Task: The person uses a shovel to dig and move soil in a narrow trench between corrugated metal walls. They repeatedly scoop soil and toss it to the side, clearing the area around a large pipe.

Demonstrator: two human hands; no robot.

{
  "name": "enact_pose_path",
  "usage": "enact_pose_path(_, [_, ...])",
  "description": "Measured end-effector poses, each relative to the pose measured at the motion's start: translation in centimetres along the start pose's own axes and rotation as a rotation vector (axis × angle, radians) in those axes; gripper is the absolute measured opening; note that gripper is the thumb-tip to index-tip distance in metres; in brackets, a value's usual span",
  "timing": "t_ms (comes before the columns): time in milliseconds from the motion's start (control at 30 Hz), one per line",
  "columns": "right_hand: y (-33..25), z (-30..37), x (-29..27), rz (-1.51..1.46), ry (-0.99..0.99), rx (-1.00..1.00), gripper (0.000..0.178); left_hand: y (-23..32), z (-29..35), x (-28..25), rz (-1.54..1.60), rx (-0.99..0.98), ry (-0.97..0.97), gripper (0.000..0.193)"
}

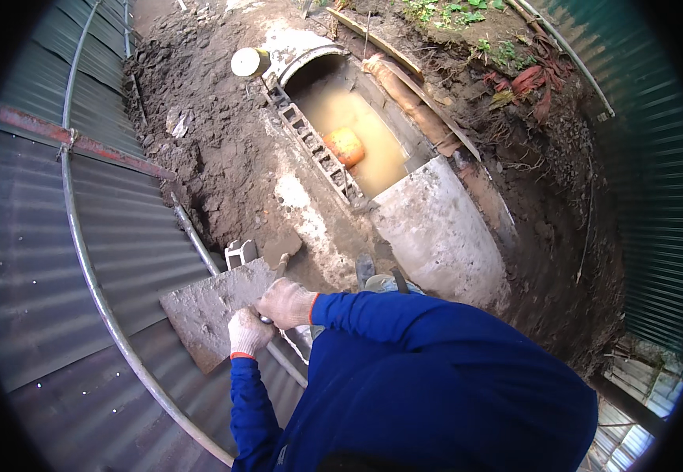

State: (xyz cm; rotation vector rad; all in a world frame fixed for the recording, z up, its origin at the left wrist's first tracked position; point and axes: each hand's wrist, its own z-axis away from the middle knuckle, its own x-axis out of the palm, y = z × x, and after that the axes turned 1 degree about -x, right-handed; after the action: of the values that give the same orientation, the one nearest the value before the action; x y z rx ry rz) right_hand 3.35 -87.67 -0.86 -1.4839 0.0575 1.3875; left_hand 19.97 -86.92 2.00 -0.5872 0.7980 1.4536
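My right hand (288, 304), in a pale knitted glove with an orange cuff, is closed round the handle of a trowel (282, 245). The trowel's muddy grey-brown blade points away from me. Beside it, my gloved left hand (249, 332) is closed at the near edge of a flat grey board (219, 311). The board is smeared with rough grey material and tilts toward the left. Both hands are close together, and the left fingers are partly hidden. A small dark rounded end shows between them.
Ahead lies a concrete pit (420, 161) holding murky water and an orange container (345, 147). Hollow blocks (314, 145) line its left side; a yellowish bucket (249, 62) stands beyond. Corrugated metal sheets (113, 236) and a curved pipe (82, 236) flank the left. A white object (239, 253) sits by the board.
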Motion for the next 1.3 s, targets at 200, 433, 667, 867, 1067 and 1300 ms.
enact_pose_path(200, [1.2, 1.9, 0.8, -0.005, 0.063, -0.024, 0.031, 2.2, 0.5, 0.3, -0.044, -0.013, -0.03, 0.035])
enact_pose_path(433, [1.8, 4.7, 0.0, -0.008, -0.007, 0.037, 0.032, 4.6, 0.5, 2.5, -0.065, -0.033, -0.05, 0.034])
enact_pose_path(667, [1.7, 6.6, -0.9, -0.016, -0.103, 0.133, 0.036, 6.5, 1.0, 3.2, -0.09, -0.056, -0.091, 0.04])
enact_pose_path(867, [1.5, 6.8, -1.4, -0.039, -0.06, 0.151, 0.034, 6.5, 0.9, 3.0, -0.11, -0.034, -0.06, 0.039])
enact_pose_path(1067, [1.1, 6.5, -1.4, -0.021, -0.051, 0.161, 0.035, 5.7, 0.5, 3.0, -0.123, -0.026, -0.065, 0.039])
enact_pose_path(1300, [0.6, 5.1, -1.0, -0.023, -0.012, 0.114, 0.029, 4.1, 0.7, 2.6, -0.053, -0.024, -0.067, 0.036])
